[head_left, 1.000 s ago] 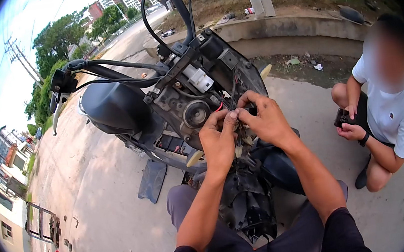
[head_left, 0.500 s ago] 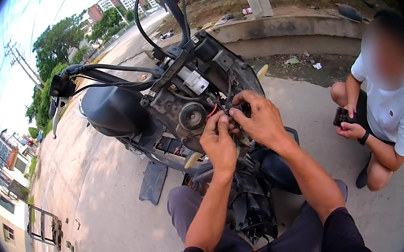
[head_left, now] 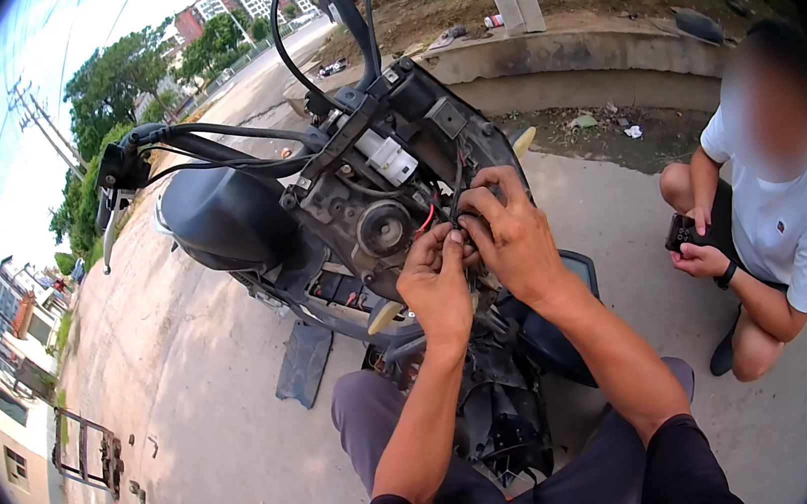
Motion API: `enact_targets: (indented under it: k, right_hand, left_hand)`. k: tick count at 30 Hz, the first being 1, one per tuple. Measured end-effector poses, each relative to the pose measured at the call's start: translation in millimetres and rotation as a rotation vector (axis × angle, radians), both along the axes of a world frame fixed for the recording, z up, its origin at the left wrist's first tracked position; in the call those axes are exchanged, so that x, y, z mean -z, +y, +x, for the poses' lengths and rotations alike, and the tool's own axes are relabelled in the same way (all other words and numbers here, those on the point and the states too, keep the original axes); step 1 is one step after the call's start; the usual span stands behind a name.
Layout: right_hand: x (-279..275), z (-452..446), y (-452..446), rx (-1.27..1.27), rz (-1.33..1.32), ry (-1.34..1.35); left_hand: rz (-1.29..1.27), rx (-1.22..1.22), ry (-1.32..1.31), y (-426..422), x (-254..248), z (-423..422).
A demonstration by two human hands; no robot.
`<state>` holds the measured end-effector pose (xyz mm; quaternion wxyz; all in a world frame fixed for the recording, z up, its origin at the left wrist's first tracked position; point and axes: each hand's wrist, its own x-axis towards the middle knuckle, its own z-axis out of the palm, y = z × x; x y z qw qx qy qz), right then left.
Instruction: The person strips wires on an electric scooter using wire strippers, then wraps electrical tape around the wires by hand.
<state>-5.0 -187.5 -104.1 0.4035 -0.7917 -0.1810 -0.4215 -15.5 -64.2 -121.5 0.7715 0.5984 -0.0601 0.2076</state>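
A scooter (head_left: 318, 212) stands before me with its front panels off and its inner parts bare. My left hand (head_left: 436, 283) pinches thin wires at the front of the frame, beside the round black horn (head_left: 383, 227). My right hand (head_left: 513, 243) is closed on the same wires, its fingertips meeting the left ones. A red wire (head_left: 427, 217) loops up just above the left fingers. Dark wires (head_left: 458, 180) run up from the grip toward a white plastic reservoir (head_left: 392, 161). The exact spot between the fingertips is hidden.
A crouching person in a white shirt (head_left: 792, 214) holds a dark phone (head_left: 680, 231) at the right. Behind the scooter runs a low concrete kerb (head_left: 601, 56). A flat dark panel (head_left: 305, 365) lies on the ground. Off left is a metal frame (head_left: 87, 447).
Both hands stay at the wires with small finger movements. The right hand has shifted slightly left and its fingers have curled closer to the left hand.
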Motion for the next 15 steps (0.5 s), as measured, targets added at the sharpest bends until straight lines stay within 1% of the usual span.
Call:
enact_targets:
  k: [5,7,10,13,14,15]
  right_hand:
    - [3.2,-2.3,1.2,-0.022,-0.059,-0.026]
    - [4.8,-3.0,5.7,-0.068,0.004,-0.026]
    - [3.5,-8.0,13.5,-0.137,0.158,0.030]
    - [5.4,-6.4,15.4,-0.179,0.313,0.149]
    - [7.8,-4.9,15.6,-0.188,0.357,0.199]
    - [10.5,-3.1,16.3,-0.176,0.368,0.179]
  left_hand:
    - [0.021,0.012,0.033,1.8,3.1,5.4]
    - [0.045,0.004,0.050,2.9,6.5,5.5]
    - [-0.010,0.018,0.018,0.5,14.2,1.1]
    - [-0.036,0.033,-0.100,-5.9,25.5,-6.3]
    - [0.053,0.051,-0.108,-2.9,34.9,-4.8]
    - [0.140,-0.027,-0.181,-4.9,37.1,-6.3]
